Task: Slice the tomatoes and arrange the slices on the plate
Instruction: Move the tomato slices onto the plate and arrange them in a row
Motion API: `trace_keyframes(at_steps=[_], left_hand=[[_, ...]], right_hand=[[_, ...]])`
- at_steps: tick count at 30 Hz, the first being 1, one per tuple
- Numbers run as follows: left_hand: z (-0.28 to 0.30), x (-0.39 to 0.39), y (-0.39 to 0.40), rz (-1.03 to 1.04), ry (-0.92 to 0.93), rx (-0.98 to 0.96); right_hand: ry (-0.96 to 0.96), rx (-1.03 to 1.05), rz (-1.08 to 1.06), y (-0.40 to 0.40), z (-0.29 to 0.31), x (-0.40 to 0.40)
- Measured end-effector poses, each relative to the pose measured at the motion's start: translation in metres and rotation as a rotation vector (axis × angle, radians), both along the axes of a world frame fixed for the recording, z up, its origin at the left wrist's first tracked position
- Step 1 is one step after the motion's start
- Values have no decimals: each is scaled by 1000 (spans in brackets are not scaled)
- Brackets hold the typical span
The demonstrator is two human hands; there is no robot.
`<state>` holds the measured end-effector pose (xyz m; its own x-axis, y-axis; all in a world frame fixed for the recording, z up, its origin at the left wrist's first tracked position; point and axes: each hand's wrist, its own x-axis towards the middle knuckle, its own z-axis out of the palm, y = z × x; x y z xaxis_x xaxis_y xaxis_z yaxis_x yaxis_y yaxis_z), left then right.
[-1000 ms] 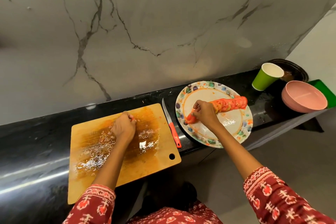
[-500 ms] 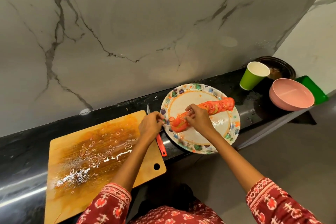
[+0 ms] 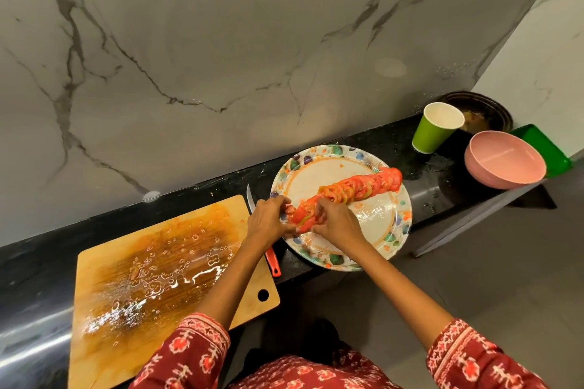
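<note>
Overlapping red tomato slices point(image 3: 357, 192) form one diagonal row across the white, colourfully patterned plate point(image 3: 398, 232), which rests flat on the dark counter, juice smeared around them.

We look down on a black bench point(image 3: 373, 142) set against a marble wall point(image 3: 252, 41). A patterned plate point(image 3: 392, 240) carries a row of overlapping tomato slices point(image 3: 357, 191) running diagonally from lower left to upper right. Both hands meet at the row's lower-left end: the left hand point(image 3: 267, 221) and the right hand point(image 3: 335, 221) each curl their fingers around the slices there. A wet, juice-stained wooden cutting board point(image 3: 158, 278) lies to the left, with a red-handled knife point(image 3: 271, 257) between board and plate, partly hidden by the left arm. At right stand a green paper cup point(image 3: 433, 133), a pink bowl point(image 3: 505, 161), a dark dish point(image 3: 486, 110) and a green tray point(image 3: 543, 145).
</note>
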<state>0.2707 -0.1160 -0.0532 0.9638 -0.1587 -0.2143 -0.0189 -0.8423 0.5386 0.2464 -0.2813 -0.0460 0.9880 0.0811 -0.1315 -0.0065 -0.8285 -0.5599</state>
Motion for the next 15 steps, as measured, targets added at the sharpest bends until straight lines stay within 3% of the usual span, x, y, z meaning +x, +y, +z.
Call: trace_keyframes(at_steps=[8, 15], left_hand=[[-3, 9, -2, -37, 57, -56], [1, 24, -5, -162, -18, 119]], right_hand=[[12, 160, -64, 9, 2, 3], [5, 116, -116, 14, 8, 12]])
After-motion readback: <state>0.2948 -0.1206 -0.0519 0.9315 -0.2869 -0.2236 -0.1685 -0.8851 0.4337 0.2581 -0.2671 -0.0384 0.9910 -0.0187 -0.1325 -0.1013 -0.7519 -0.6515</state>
